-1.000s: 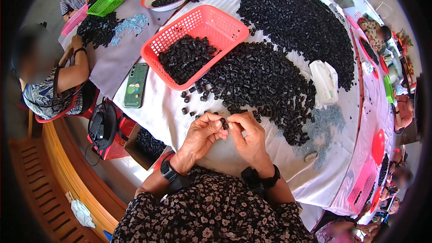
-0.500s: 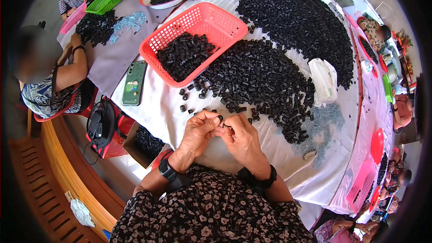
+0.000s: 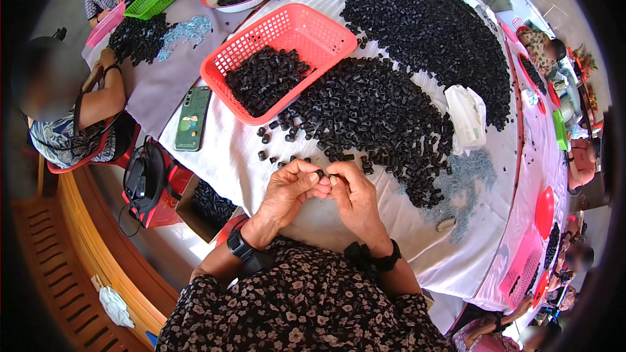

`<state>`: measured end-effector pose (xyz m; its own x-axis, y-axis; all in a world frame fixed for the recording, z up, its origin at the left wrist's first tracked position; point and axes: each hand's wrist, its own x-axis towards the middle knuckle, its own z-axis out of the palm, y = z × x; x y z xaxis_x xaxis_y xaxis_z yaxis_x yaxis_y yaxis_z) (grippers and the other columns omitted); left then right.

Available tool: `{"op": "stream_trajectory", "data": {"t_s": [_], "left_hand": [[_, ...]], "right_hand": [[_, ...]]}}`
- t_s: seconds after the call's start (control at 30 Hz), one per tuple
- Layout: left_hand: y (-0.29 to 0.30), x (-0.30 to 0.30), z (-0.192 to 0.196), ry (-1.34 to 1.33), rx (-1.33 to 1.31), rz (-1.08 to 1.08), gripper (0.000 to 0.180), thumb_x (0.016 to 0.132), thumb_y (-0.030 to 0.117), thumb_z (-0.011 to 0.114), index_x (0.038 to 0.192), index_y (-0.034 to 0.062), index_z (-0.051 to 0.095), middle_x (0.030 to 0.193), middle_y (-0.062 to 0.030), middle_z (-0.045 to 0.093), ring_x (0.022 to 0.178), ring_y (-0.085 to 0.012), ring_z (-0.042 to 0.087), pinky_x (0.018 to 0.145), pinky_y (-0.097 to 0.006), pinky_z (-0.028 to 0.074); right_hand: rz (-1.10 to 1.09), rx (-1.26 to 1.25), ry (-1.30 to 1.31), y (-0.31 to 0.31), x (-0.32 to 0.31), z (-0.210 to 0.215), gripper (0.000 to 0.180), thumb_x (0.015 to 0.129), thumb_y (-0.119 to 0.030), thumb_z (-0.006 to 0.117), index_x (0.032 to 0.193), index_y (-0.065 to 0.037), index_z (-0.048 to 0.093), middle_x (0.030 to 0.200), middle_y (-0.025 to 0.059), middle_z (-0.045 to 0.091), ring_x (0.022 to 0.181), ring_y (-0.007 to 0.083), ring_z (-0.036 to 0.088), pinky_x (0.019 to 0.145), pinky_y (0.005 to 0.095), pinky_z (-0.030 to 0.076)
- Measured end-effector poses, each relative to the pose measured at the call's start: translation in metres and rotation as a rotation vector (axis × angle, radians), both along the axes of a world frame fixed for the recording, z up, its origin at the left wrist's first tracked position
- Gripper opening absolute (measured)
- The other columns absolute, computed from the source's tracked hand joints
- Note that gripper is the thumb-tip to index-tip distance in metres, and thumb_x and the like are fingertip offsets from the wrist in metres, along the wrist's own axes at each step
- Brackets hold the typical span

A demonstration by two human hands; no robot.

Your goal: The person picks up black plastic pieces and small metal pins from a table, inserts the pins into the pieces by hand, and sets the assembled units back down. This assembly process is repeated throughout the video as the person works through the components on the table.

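Close in front of me, my left hand pinches a small black plastic piece between thumb and fingertips. My right hand meets it there, its thumb and forefinger closed at the same spot; whether they grip the piece itself or some tiny part is hidden by the fingers. Just beyond both hands spreads a heap of short black tube-like plastic pieces. A red plastic basket, partly filled with similar black pieces, stands behind on the left.
Small clear-grey bits lie right of the heap, beside a white packet. A larger black pile covers the far right. A green phone lies left of the basket. A co-worker sits at the left; others line the right edge.
My right hand's fingers have shifted and straightened against the left fingertips. The left hand keeps its pinch on the black piece. The basket and heaps stay put.
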<state>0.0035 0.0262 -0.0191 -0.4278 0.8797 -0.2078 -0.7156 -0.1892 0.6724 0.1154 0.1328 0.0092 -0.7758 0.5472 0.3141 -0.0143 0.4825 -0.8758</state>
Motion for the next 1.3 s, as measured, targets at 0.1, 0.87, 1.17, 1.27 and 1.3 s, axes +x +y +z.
{"op": "stream_trajectory", "data": {"t_s": [0.1,0.87,1.17,1.27,1.3], "left_hand": [[0.0,0.0,0.0,0.002,0.023,-0.017,0.013,0.088,0.009,0.056,0.098,0.0002,0.059,0.088,-0.0126,0.066,0.078,-0.019,0.065,0.072,-0.031,0.055],[-0.007,0.006,0.004,0.201,-0.012,-0.016,0.013,0.087,0.004,0.058,0.099,-0.0009,0.057,0.085,-0.0095,0.064,0.072,-0.0144,0.06,0.069,-0.027,0.05],[-0.007,0.007,0.007,0.318,-0.022,-0.035,0.01,0.085,0.001,0.058,0.094,-0.0039,0.058,0.084,-0.0099,0.064,0.07,-0.0134,0.058,0.068,-0.027,0.049],[-0.008,0.006,0.007,0.338,-0.023,-0.034,0.009,0.085,0.0,0.059,0.093,-0.0039,0.058,0.083,-0.0093,0.063,0.07,-0.0132,0.058,0.068,-0.027,0.049],[-0.008,0.006,0.008,0.348,-0.018,-0.033,0.009,0.085,0.0,0.059,0.092,-0.004,0.059,0.082,-0.009,0.063,0.07,-0.013,0.058,0.068,-0.026,0.049]], "right_hand": [[0.015,-0.204,-0.087,-0.001,0.003,0.002,0.013,0.086,0.003,0.05,0.097,-0.001,0.055,0.084,0.0101,0.057,0.069,0.0148,0.059,0.059,0.0283,0.049],[0.135,-0.496,-0.046,0.009,0.013,0.008,0.009,0.087,0.002,0.051,0.095,-0.001,0.053,0.078,0.0011,0.056,0.058,0.0048,0.05,0.05,0.0188,0.042],[0.179,-0.487,-0.06,0.008,0.011,0.012,0.009,0.086,0.004,0.05,0.093,0.0,0.052,0.081,0.0025,0.057,0.072,0.0054,0.056,0.057,0.0189,0.043],[0.167,-0.46,-0.084,0.006,0.012,0.016,0.01,0.085,0.006,0.051,0.093,0.0,0.052,0.081,0.0053,0.057,0.072,0.0079,0.057,0.059,0.0216,0.044],[0.165,-0.46,-0.084,0.007,0.012,0.014,0.01,0.085,0.006,0.051,0.093,0.0,0.052,0.081,0.0053,0.057,0.072,0.0079,0.057,0.059,0.0216,0.044]]}}
